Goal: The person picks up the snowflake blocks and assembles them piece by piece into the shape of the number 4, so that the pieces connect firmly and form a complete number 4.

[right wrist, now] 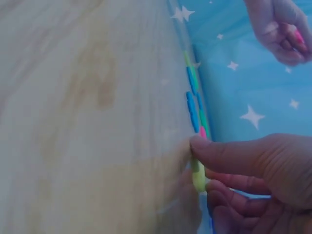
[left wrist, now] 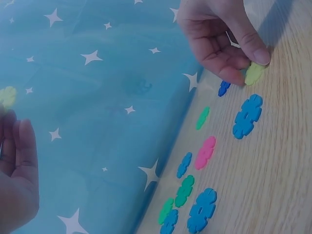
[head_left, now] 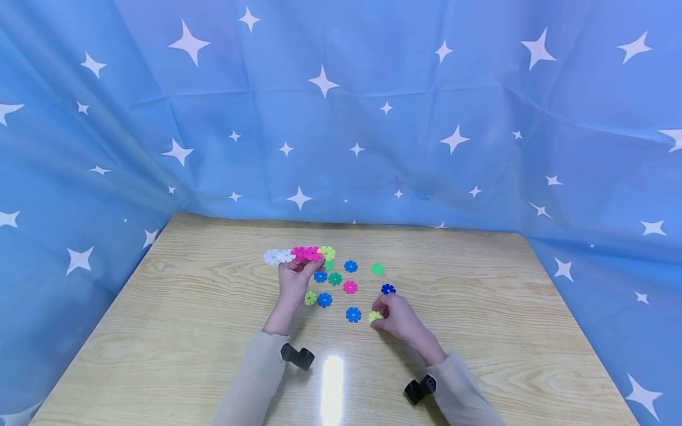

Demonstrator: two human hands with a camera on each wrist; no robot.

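Observation:
My left hand (head_left: 294, 284) grips a row of linked snowflake discs (head_left: 299, 254) raised toward the back of the table. From left to right the row runs white, pink and yellow-green. In the left wrist view only its yellow-green end (left wrist: 8, 96) shows, above my fingers. Lower and to the right, my right hand (head_left: 401, 319) pinches a single yellow-green snowflake disc (head_left: 375, 316) between thumb and fingers. The right wrist view has this disc (right wrist: 198, 178) edge-on, beneath the thumb. A dark blue disc (head_left: 388, 289) lies just beyond the right fingers.
Loose discs lie between the hands: several blue ones, such as the one (head_left: 353, 315) beside the right hand, a pink one (head_left: 350, 287), green ones (head_left: 378, 269) and a yellow-green one (head_left: 310, 298). Blue starry cloth (head_left: 373, 118) hangs behind the wooden table (head_left: 186, 331).

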